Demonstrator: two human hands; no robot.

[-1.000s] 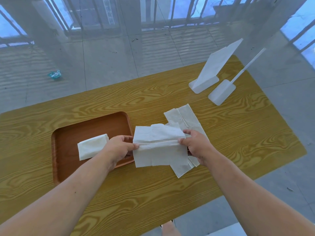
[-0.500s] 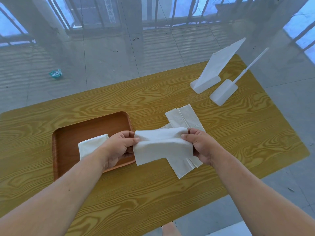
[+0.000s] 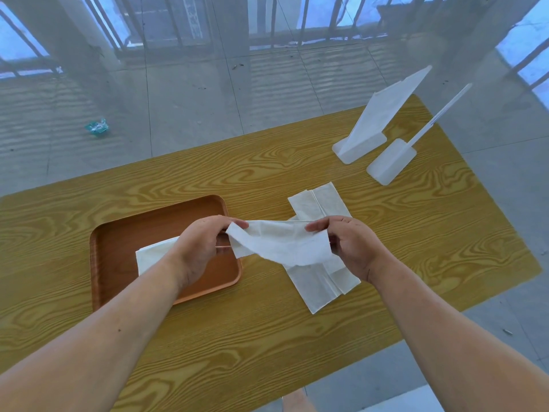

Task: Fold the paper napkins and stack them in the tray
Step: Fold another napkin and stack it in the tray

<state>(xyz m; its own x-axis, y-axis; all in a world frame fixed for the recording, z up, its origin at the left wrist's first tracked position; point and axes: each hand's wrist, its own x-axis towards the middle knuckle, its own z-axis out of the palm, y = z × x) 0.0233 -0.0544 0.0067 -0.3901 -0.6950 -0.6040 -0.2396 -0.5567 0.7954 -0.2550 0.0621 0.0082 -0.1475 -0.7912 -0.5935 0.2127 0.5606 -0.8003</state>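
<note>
- Over the last second the napkin [image 3: 282, 242] went from lying half-folded on the loose pile to hanging in the air between both hands, and the hands rose and drew a little apart.
- The left hand [image 3: 205, 242] pinched the napkin's left end between thumb and fingers, above the near right part of the tray [image 3: 118, 233].
- The right hand [image 3: 350, 245] pinched the right end in the same way, above the pile of unfolded napkins [image 3: 322, 285] on the worktop [image 3: 267, 337].
- The held napkin sagged in the middle and its lower edge drooped unevenly, so the fold looked only loosely made.
- One folded napkin [image 3: 151, 254] already lay in the tray, partly hidden by the left wrist.
- To do this step well, I judged the top edge should be pulled gently taut, the corners matched before the next crease, and the paper not tugged hard, as thin tissue tears easily.
- The finished piece would best be laid squarely on the one in the tray so the stack stays even.
- Two white plastic stands [image 3: 377, 126] stood well apart at the far right of the worktop.
</note>
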